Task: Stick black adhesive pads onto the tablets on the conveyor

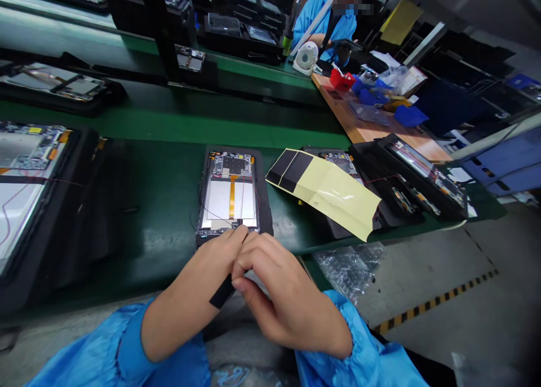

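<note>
My left hand (196, 283) and my right hand (285, 294) meet just in front of the lower edge of an opened tablet (228, 192), which lies in a black holder (264, 207). A strip of black tape (222, 291) hangs out between my hands, and both seem to pinch it. The fingertips of my left hand are over the holder's near edge. To the right of the tablet lies a yellow backing sheet (327, 192) with black tape pieces (289, 170) on its end. It partly covers a second tablet (340, 163).
Other tablets in black holders (38, 88) lie along the green workbench (169, 125). A co-worker in a blue smock (325, 23) sits at the far end beside a white fan (306, 57). A wooden table (372, 125) holds blue and red items. Bubble wrap (350, 271) lies below the bench edge.
</note>
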Motion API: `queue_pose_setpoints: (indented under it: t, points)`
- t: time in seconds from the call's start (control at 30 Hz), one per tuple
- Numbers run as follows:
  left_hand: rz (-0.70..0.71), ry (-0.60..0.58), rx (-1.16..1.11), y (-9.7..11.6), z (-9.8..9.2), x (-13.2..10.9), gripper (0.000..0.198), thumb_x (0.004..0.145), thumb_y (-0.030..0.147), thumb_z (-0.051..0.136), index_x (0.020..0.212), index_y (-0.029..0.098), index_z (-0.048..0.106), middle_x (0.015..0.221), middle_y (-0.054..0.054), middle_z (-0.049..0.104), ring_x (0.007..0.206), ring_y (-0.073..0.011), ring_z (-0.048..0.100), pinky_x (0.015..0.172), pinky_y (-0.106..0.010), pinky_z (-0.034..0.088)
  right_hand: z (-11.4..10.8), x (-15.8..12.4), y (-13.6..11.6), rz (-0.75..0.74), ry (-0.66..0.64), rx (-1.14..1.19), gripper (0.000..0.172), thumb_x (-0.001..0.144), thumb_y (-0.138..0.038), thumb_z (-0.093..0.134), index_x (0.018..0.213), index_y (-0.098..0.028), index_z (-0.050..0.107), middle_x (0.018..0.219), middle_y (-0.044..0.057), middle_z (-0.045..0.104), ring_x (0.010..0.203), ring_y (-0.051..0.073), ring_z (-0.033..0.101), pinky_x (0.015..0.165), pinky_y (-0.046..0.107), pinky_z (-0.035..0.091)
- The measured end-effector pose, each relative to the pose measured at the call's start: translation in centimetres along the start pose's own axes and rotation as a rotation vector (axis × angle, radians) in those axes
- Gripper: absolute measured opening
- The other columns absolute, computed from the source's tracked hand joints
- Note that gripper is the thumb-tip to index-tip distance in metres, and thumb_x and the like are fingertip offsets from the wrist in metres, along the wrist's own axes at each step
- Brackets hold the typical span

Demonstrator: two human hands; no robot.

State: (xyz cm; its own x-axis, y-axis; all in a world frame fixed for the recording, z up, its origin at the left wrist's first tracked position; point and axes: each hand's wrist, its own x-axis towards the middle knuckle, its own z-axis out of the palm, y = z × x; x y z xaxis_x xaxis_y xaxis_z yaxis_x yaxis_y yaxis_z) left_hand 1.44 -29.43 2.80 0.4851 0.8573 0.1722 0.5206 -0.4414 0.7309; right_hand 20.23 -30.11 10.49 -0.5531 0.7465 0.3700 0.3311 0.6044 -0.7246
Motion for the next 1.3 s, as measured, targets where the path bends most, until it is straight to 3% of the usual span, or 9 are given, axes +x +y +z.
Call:
queue_pose_setpoints:
  t: [0.13,0.23,0.33,0.43,0.63,0.8,0.9,1.13,1.3]
  points:
    - [0.040,-0.039,0.033,0.9,-0.7,1.2,0.025,0.105,0.016,0.043,0.117,0.025,0.063,0.115,-0.006,0.071,0.101,-0.0225,0.073,0.090,-0.036,0.063,0.5,-1.0,1.4,0.192,0.307,0.125,0.007,0.106,-0.019,0.064,0.111,-0.022,0.067,0.100,0.004,0.073,0.091,0.017,0.069,0.083,0.029,0.059]
    - [0.055,0.133,0.030,0.8,-0.8,2.1,0.024,0.106,0.014,0.043,0.119,0.026,0.060,0.111,-0.003,0.070,0.091,-0.0180,0.075,0.080,-0.029,0.063,1.4,-2.2,3.6,0.443,0.520,0.244,0.008,0.105,-0.029,0.068,0.107,-0.022,0.071,0.091,0.002,0.074,0.081,0.016,0.070,0.074,0.027,0.058]
    - [0.043,0.329,-0.074,0.2,-0.2,2.3,0.013,0.105,0.015,0.051,0.112,0.025,0.058,0.105,-0.001,0.067,0.079,-0.0118,0.075,0.072,-0.020,0.063,2.5,-2.9,5.1,0.628,0.456,0.451,0.021,0.096,-0.039,0.076,0.106,-0.020,0.074,0.090,0.004,0.076,0.080,0.016,0.073,0.071,0.026,0.058]
    - [0.068,0.396,-0.016,-0.2,0.9,1.7,0.016,0.104,0.014,0.053,0.115,0.025,0.057,0.108,-0.001,0.066,0.080,-0.0112,0.075,0.070,-0.018,0.063,3.4,-2.8,5.2,0.702,0.361,0.549,0.026,0.089,-0.041,0.083,0.103,-0.020,0.079,0.093,0.005,0.080,0.083,0.017,0.073,0.074,0.027,0.058]
    - [0.277,0.269,0.204,-0.4,1.8,0.3,0.043,0.104,0.012,0.049,0.146,0.023,0.051,0.139,-0.011,0.065,0.111,-0.0184,0.075,0.087,-0.025,0.064,3.6,-2.2,5.8,0.840,0.340,0.828,0.033,0.071,-0.042,0.099,0.084,-0.019,0.080,0.073,-0.001,0.075,0.066,0.014,0.068,0.067,0.026,0.057]
    - [0.348,0.253,0.206,-3.0,0.0,2.2,0.031,0.105,0.013,0.056,0.133,0.022,0.063,0.134,-0.011,0.073,0.126,-0.0240,0.072,0.110,-0.038,0.059,1.7,-2.4,8.7,0.830,0.714,0.789,0.024,0.068,-0.034,0.095,0.079,-0.018,0.081,0.072,0.000,0.074,0.060,0.012,0.063,0.060,0.024,0.052]
    - [0.550,0.076,0.363,-5.6,-1.1,4.1,0.034,0.106,0.014,0.052,0.130,0.023,0.075,0.136,-0.010,0.079,0.137,-0.0289,0.069,0.125,-0.051,0.048,1.0,-2.5,9.7,0.821,0.831,0.774,0.023,0.070,-0.034,0.092,0.083,-0.020,0.079,0.066,-0.005,0.067,0.055,0.007,0.052,0.055,0.021,0.045]
    - [0.547,0.026,0.394,-10.9,-2.9,3.8,0.042,0.107,0.021,0.056,0.142,0.032,0.074,0.157,-0.004,0.069,0.152,-0.0295,0.060,0.133,-0.053,0.039,2.6,-1.4,9.3,0.929,0.551,0.894,0.033,0.066,-0.039,0.091,0.079,-0.020,0.068,0.066,0.005,0.078,0.051,0.015,0.067,0.049,0.024,0.051]
    - [0.504,0.062,0.300,-11.9,-1.8,2.8,0.052,0.107,0.021,0.055,0.156,0.034,0.065,0.161,-0.004,0.066,0.153,-0.0281,0.060,0.134,-0.051,0.040,3.0,-0.3,8.7,0.986,0.369,0.759,0.034,0.073,-0.046,0.088,0.078,-0.020,0.068,0.059,-0.001,0.074,0.039,0.009,0.051,0.038,0.018,0.035]
